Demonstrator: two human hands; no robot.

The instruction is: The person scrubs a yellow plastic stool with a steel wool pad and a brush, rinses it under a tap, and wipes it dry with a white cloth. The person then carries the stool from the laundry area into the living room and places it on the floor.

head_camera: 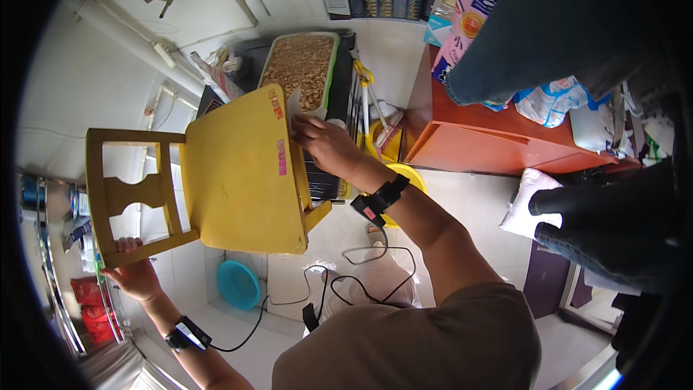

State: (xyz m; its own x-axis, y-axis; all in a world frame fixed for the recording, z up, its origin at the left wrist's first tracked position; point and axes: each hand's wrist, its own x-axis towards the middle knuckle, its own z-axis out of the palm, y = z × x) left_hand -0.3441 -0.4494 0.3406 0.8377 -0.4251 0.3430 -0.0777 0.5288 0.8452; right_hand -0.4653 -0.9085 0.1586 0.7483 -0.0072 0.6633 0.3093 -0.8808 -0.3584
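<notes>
A yellow wooden chair (238, 173) is held up off the floor and tilted, its backrest towards the left and its seat facing the camera. My left hand (132, 273) grips the lower corner of the backrest. At the seat's right edge is my right hand (325, 141), with a thin whitish sheet or cloth (306, 108) by its fingers against the edge; the fingertips are partly hidden. Stickers mark the seat along that side. Both wrists wear black strapped devices joined to cables. Just behind the seat stands a green-rimmed tray (298, 65) filled with brown chips or flakes.
A black cabinet or rack (346, 92) carries the tray. A broom (389, 138) stands in a yellow dustpan beside it, near a yellow basin (414, 176). On the floor sits a blue basin (238, 284). A red-brown cabinet (476, 135) is at right, and metal shelving (48, 260) at left.
</notes>
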